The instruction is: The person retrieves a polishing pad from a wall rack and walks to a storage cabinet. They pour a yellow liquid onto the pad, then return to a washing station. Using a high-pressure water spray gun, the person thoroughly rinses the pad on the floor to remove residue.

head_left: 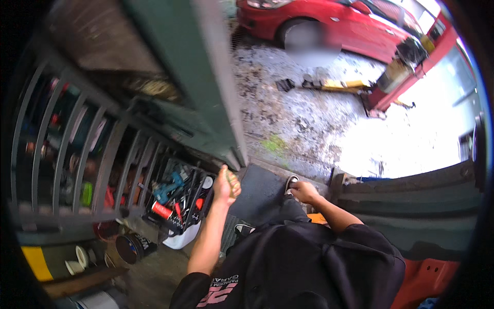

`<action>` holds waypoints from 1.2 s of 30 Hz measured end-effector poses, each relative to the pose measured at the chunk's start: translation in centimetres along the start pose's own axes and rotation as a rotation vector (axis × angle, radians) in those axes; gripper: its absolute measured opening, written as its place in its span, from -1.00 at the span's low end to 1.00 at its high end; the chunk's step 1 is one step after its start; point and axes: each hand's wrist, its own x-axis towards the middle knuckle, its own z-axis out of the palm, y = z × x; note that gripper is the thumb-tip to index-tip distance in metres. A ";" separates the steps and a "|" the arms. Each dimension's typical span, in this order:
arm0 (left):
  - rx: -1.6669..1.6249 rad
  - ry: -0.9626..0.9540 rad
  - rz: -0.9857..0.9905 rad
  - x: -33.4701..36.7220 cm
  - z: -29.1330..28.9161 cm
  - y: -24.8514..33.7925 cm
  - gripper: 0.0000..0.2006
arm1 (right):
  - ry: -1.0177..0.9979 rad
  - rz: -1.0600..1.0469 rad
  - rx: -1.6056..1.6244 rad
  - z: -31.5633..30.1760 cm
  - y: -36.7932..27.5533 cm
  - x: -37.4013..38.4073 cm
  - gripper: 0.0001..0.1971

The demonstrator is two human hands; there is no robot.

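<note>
My left hand [227, 186] is raised in front of me with its fingers curled into a fist and the thumb on top. Something thin and greenish may show between the fingers, too small to name. It hovers beside a black tool box [181, 160] that holds a teal power drill [170, 188], a red can [162, 209] and several hand tools. My right hand [305, 192] hangs low in front of my right leg, above my dark shoe [292, 182]. Only its back shows clearly; the fingers are mostly hidden beneath it.
A green metal post [206, 77] stands ahead, with a barred rack [77, 144] to the left. Beyond the doorway sit a red car [329, 31] and a red lift post [411, 77] with a yellow arm [347, 84]. A dark bucket [135, 247] stands at lower left.
</note>
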 end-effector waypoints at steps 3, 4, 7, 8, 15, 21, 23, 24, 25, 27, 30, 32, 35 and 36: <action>0.047 0.001 -0.061 8.7 10.4 -3.4 -0.51 | 0.152 0.445 0.136 -0.1 14.8 -2.1 -0.58; -0.086 -0.135 -0.103 13.0 11.1 -4.0 -0.54 | 0.164 0.574 0.127 -1.1 17.2 -2.7 -0.58; -0.351 -0.306 -0.154 21.3 19.9 -2.4 -0.59 | 0.082 0.757 0.274 -3.0 25.6 -4.8 -0.58; -0.429 -0.432 -0.192 23.8 22.7 -1.4 -0.56 | 0.150 0.839 0.388 -2.5 29.3 -6.0 -0.63; -0.562 -0.613 0.134 35.8 30.1 9.8 -0.39 | 0.235 0.735 0.689 -15.4 32.5 2.0 -0.75; -0.673 -0.921 0.125 42.7 27.8 22.5 -0.22 | 0.212 0.484 0.284 -26.6 33.0 24.9 -0.66; -0.578 -0.565 0.326 44.6 27.9 25.0 -0.14 | 0.199 0.400 0.263 -31.1 29.5 32.9 -0.63; -0.530 -0.396 0.422 45.7 28.5 26.8 -0.09 | 0.213 0.337 0.273 -32.7 28.7 37.2 -0.62; -0.470 -0.322 0.520 47.6 29.4 28.0 -0.11 | 0.197 0.320 0.265 -34.3 28.3 40.4 -0.61; -0.501 -0.337 0.583 52.7 29.6 32.4 -0.18 | 0.205 0.268 0.295 -36.6 28.7 46.9 -0.60; -0.481 -0.320 0.606 62.7 30.2 38.9 -0.34 | 0.325 0.492 0.652 -37.8 29.9 52.1 -0.65; -0.501 -0.303 0.574 68.3 31.8 42.7 -0.45 | 0.178 0.597 0.582 -38.2 31.2 53.1 -0.71; -0.438 -0.178 0.553 74.3 33.5 48.1 -0.44 | 0.166 0.791 0.754 -38.8 30.0 53.9 -0.82; -0.431 -0.166 0.529 77.0 33.9 50.2 -0.41 | -0.029 0.384 0.301 -39.0 32.3 53.5 -0.78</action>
